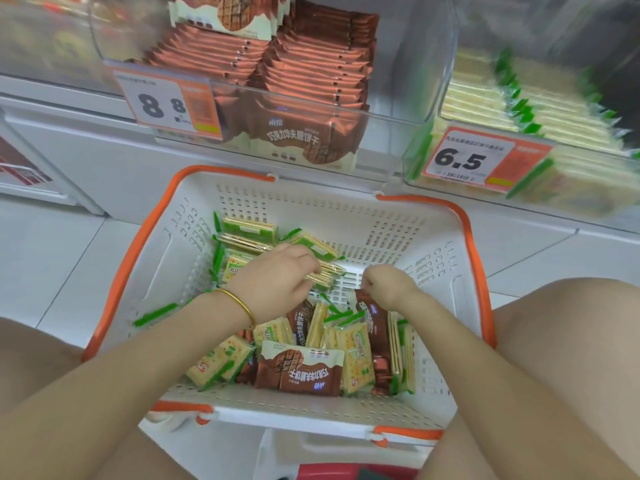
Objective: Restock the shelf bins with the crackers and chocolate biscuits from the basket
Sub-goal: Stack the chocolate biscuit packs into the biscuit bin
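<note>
Green cracker pack (327, 274) partly under left hand (277, 282), brown pack (376, 329) under right hand (388, 285)

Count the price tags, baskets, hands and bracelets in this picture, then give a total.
Price tags: 2
Basket: 1
Hands: 2, left hand and right hand
Bracelet: 1
Total: 6

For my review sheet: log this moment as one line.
stage: picking from basket | left grip: holds cracker packs | right grip: pinches chocolate biscuit pack | shelf bins: both hold stock
</note>
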`<state>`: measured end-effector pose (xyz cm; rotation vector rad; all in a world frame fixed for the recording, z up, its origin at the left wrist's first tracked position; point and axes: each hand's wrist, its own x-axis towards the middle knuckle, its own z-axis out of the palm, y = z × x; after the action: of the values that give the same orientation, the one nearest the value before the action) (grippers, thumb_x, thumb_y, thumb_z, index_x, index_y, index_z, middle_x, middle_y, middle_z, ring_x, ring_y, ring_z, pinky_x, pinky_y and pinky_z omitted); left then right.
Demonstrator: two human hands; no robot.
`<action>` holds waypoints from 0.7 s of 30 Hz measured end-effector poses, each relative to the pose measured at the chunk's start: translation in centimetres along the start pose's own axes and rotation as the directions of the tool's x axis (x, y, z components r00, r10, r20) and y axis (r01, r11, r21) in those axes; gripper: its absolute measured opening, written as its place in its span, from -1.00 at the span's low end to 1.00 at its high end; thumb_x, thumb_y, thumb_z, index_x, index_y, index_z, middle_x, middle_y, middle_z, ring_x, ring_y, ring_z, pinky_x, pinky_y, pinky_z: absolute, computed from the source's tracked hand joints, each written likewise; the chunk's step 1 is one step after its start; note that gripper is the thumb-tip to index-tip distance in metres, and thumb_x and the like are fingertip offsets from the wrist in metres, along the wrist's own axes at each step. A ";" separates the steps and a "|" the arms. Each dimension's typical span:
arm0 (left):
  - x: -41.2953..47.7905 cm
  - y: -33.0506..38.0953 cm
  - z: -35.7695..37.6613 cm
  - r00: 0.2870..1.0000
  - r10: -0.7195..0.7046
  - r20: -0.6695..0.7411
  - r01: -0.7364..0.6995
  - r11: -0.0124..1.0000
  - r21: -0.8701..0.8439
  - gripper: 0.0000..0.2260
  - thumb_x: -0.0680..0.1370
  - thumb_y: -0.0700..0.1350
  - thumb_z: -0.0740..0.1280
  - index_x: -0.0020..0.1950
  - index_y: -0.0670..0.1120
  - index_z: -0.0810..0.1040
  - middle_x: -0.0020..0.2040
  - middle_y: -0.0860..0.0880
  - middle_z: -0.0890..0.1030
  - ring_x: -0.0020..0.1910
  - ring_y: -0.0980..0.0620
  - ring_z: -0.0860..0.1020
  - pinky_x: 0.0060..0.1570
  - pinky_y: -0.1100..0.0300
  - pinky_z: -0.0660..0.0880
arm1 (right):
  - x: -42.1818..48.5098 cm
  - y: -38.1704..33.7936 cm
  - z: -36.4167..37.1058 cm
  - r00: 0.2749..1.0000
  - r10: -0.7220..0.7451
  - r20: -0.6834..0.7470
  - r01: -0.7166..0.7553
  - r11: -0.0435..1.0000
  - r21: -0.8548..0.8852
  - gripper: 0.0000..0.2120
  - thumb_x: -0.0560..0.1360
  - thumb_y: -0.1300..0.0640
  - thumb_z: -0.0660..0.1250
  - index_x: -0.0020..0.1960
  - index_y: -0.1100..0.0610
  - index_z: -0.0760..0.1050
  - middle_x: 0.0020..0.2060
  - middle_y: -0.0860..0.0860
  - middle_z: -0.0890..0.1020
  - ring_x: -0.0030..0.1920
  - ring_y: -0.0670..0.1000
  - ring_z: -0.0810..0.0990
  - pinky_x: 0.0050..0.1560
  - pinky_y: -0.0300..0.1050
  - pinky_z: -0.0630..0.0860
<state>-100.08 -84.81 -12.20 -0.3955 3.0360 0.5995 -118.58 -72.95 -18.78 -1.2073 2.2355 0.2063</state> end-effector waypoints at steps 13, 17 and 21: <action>0.2 1.1 -6.8 0.943 -0.330 0.036 0.270 0.699 -0.662 -0.93 0.51 -0.15 0.38 -0.05 -0.09 0.53 -0.12 -0.15 0.64 -0.20 -0.02 0.61 -0.12 0.03 0.58 | -8.8 -6.7 -10.9 0.902 -0.123 -0.414 0.420 0.480 0.771 -0.95 0.56 0.23 0.29 -0.02 0.10 0.48 -0.21 0.03 0.57 -0.24 -0.03 0.62 -0.25 -0.15 0.61; -0.2 0.4 -10.5 0.886 -0.442 -0.140 0.123 0.515 -0.848 -0.97 0.51 -0.23 0.37 -0.10 -0.13 0.54 -0.17 -0.16 0.62 -0.26 0.03 0.60 -0.24 0.17 0.59 | -9.6 -7.6 -11.7 0.931 -0.232 -0.282 0.351 0.357 0.866 -0.84 0.50 0.16 0.35 0.07 0.10 0.48 -0.19 -0.04 0.68 -0.21 -0.06 0.67 -0.24 -0.15 0.62; 0.3 -1.0 -14.8 0.808 -0.509 -0.298 -0.082 0.403 -0.912 -0.94 0.54 -0.26 0.32 -0.03 -0.12 0.51 -0.19 -0.08 0.60 -0.29 0.08 0.60 -0.27 0.17 0.61 | -9.7 -10.0 -15.3 0.875 -0.227 -0.427 0.483 0.454 0.749 -0.75 0.42 0.26 0.45 0.05 0.11 0.48 -0.26 0.00 0.62 -0.39 -0.07 0.55 -0.50 -0.17 0.48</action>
<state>-99.71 -91.32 1.15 -1.1476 2.5751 2.4872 -112.91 -77.82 0.50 -1.1023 1.7655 -1.1770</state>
